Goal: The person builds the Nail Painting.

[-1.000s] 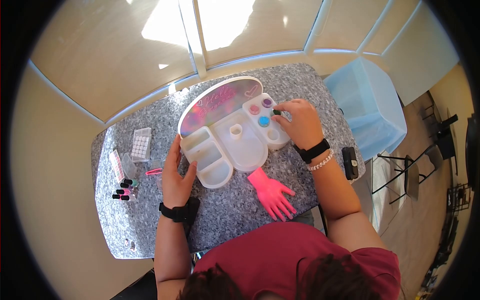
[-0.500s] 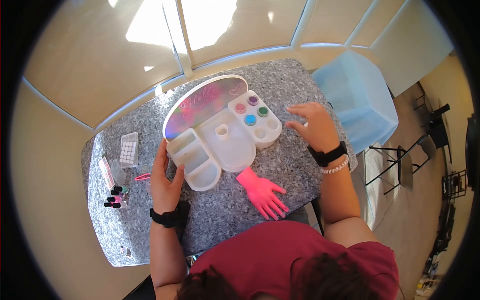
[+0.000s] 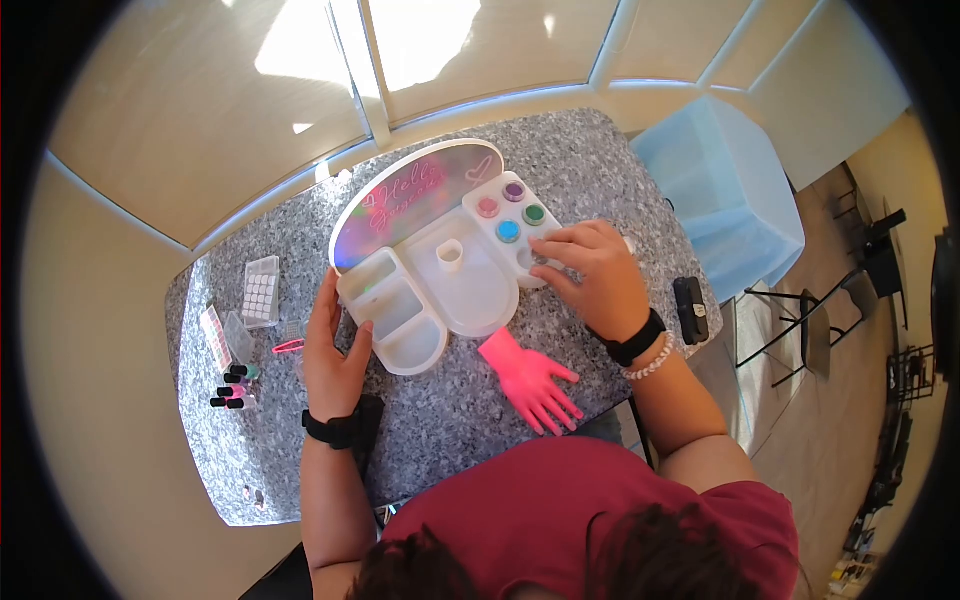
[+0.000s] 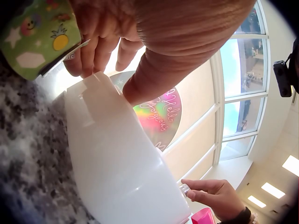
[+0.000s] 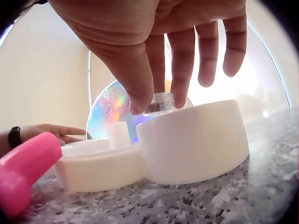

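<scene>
A white nail-art tray (image 3: 476, 302) with an upright iridescent back panel (image 3: 400, 205) stands on the table. My left hand (image 3: 334, 360) grips its left end, thumb at the rim and fingers around the far corner. My right hand (image 3: 602, 275) pinches a small clear jar (image 5: 161, 103) between thumb and fingers at the tray's right section. Four round holes there hold pink (image 3: 488, 207), purple (image 3: 514, 191), green (image 3: 534, 214) and blue (image 3: 508, 231) pots. A pink rubber practice hand (image 3: 528, 380) lies in front of the tray.
Left on the granite-patterned table (image 3: 420, 430) are nail polish bottles (image 3: 236, 390), a case of white pieces (image 3: 262, 292), a sticker sheet (image 3: 215, 338) and pink tweezers (image 3: 289, 346). A black case (image 3: 690, 310) lies near the right edge. A blue-covered table (image 3: 720, 200) stands beyond.
My right hand let go of the green pot in its hole, drew away to the right, then came back with a small clear jar to a nearer hole. The left hand stayed at the tray.
</scene>
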Tool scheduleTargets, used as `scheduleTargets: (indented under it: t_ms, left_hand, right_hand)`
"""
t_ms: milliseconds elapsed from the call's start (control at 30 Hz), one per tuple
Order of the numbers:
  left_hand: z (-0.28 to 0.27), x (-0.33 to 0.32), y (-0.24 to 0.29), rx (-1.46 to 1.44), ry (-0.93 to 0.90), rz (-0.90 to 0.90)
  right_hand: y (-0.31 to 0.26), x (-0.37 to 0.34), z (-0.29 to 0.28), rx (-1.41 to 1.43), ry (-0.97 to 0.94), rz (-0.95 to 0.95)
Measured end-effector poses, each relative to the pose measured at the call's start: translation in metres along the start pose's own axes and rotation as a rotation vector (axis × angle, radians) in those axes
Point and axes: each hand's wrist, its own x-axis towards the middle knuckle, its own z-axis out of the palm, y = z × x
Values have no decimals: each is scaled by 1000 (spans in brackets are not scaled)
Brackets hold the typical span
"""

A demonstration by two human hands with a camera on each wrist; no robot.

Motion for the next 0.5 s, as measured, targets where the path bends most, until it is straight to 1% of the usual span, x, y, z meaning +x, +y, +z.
scheduleTargets:
  t_ms: [167,300,433,500]
  left_hand:
    - [-1,0,1,8,-20,3]
    - [-2,0,-2,25,-22,14]
    - [0,1,0,5,-14,0]
    - [0,1,0,-2,-6,-3]
  right_hand:
    - [3,0,17,-22,-10,16]
    - [5,-2,19,-28,-31,16]
    - [7,-3,10,8,-52,-9]
    - [23,-4,1,111,-1,98]
